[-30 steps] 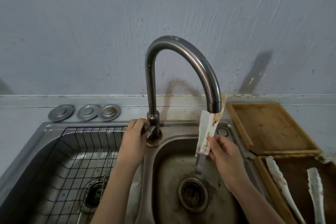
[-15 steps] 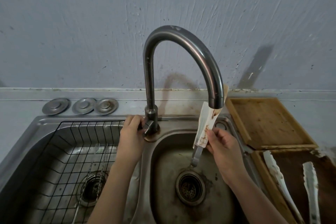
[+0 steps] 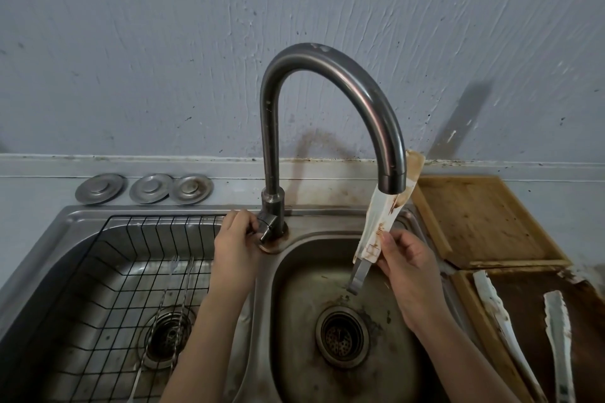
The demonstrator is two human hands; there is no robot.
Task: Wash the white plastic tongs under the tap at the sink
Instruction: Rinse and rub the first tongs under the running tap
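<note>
Left hand (image 3: 235,244) — fingers curled shut round the tap handle (image 3: 265,230) at the foot of the tap (image 3: 330,75); the grip matches that of a second ago, with no turn of the handle that can be made out.

Right hand (image 3: 404,267) — fingers pinched closed on the lower part of the white tongs (image 3: 381,222), just above their grey metal end, which hangs below the fingertips over the right basin of the sink (image 3: 294,258).

Tongs — tilted, brown-stained, upper end risen slightly over the last second; it now sits touching or just behind the spout mouth, above and beyond the right fingers.

Water — no stream can be made out at the spout.

Judgement: the tongs are placed for rinsing and the left hand is set to open the tap; washing proper looks not yet begun.

Other items: two more stained tongs (image 3: 501,314) lie on a tray (image 3: 471,304) right of the right hand, on the bench.
</note>
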